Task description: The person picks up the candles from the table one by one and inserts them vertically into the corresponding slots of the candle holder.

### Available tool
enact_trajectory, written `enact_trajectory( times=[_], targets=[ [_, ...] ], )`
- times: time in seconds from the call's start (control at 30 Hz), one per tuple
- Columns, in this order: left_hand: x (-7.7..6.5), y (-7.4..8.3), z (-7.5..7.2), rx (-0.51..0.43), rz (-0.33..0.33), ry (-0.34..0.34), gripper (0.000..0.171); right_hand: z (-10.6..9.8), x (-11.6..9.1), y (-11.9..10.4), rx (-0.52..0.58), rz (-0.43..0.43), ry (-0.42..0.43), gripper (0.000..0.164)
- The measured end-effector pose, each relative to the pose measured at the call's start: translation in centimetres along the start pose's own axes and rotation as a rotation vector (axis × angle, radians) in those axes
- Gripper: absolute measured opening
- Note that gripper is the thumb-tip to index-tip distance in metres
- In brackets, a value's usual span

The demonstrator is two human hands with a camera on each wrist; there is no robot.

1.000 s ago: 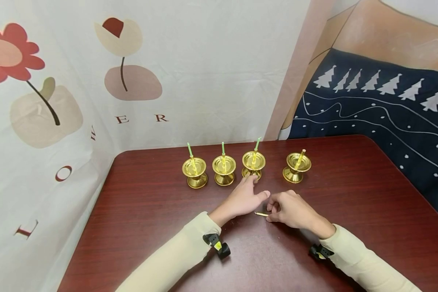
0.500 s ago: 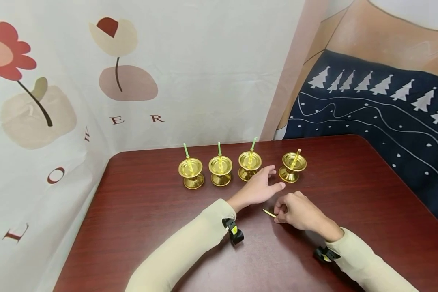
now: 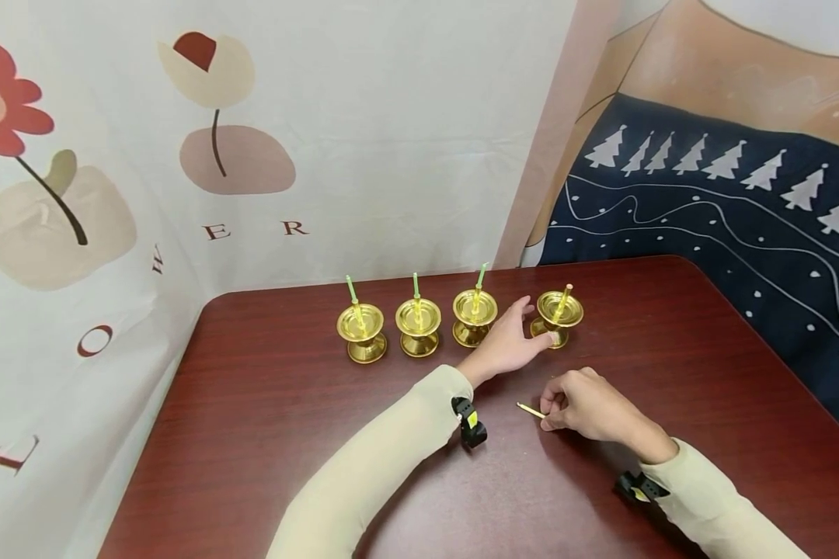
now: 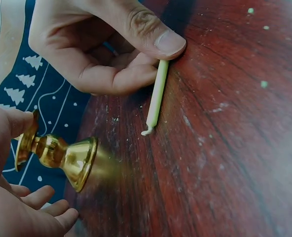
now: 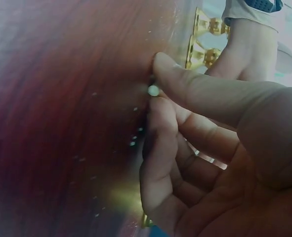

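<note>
My right hand (image 3: pixel 590 404) pinches a thin pale-green birthday candle (image 4: pixel 158 94) between thumb and fingertips, low over the table. Its white wick end points left and away from me in the head view. My left hand (image 3: pixel 506 341) reaches toward the rightmost brass candle holder (image 3: pixel 559 314), fingers spread and loosely extended. In the left wrist view the thumb overlaps the dish of that brass holder (image 4: pixel 79 165), while the fingers stay spread beside it. An upright stick with a pinkish tip (image 3: pixel 567 291) rises from this holder's dish.
To the left stand three more brass holders, the left one (image 3: pixel 367 349), the middle one (image 3: pixel 419 341) and one close behind my left hand (image 3: pixel 470 334), each bearing a thin green candle. Small green crumbs (image 4: pixel 264 84) lie on the dark red wooden table (image 3: pixel 252 435). Printed cloths (image 3: pixel 391 155) hang behind.
My left hand has moved right, from in front of the third holder to the rightmost one. The right hand has shifted slightly right, still pinching the candle. The view has turned a little right.
</note>
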State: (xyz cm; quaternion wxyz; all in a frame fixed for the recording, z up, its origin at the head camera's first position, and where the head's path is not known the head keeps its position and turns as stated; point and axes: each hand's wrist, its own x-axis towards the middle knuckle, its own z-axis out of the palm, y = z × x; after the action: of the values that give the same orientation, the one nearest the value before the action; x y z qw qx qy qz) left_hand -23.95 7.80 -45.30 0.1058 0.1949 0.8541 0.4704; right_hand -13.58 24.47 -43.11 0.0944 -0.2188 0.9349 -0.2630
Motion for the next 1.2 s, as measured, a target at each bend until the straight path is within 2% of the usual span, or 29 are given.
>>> enact_trajectory(
  times=[0.1,0.23,0.47,0.63,0.7,0.8,0.93,1.03,1.1,1.2],
  targets=[
    [0.2,0.2,0.2,-0.022,0.005,0.007,0.087,0.0,-0.1,0.2,0.021,0.014,0.001,0.027],
    [0.9,0.2,0.5,-0.083,-0.021,0.005,0.091,0.0,-0.1,0.2,0.025,0.012,0.0,0.026],
    [4.0,-2.3,3.0,-0.07,-0.014,0.031,0.091,0.0,0.0,0.3,-0.001,-0.028,0.001,0.024],
    [3.9,-1.5,3.0,-0.108,-0.03,0.035,0.088,-0.2,-0.1,0.4,-0.024,-0.054,0.006,0.023],
    [4.3,-1.7,3.3,-0.096,-0.027,0.039,0.087,-0.4,-0.2,0.5,-0.026,-0.061,0.01,0.022],
    [5.3,-2.9,4.1,-0.081,-0.023,0.027,0.088,-0.8,-0.3,0.9,-0.024,-0.07,0.026,0.024],
    [6.3,-4.5,4.6,-0.089,-0.019,0.005,0.092,-1.8,-0.3,1.3,-0.005,-0.095,0.08,0.025],
    [6.3,-5.0,4.6,-0.101,-0.02,0.01,0.092,-2.6,-0.1,1.4,0.01,-0.109,0.154,0.023],
    [5.9,-4.8,4.2,-0.106,-0.023,0.019,0.091,-3.2,0.1,1.3,0.023,-0.106,0.21,0.021],
    [4.4,-3.7,3.3,-0.125,-0.021,0.034,0.087,-4.1,0.7,1.1,0.055,-0.09,0.295,0.02]
  ],
)
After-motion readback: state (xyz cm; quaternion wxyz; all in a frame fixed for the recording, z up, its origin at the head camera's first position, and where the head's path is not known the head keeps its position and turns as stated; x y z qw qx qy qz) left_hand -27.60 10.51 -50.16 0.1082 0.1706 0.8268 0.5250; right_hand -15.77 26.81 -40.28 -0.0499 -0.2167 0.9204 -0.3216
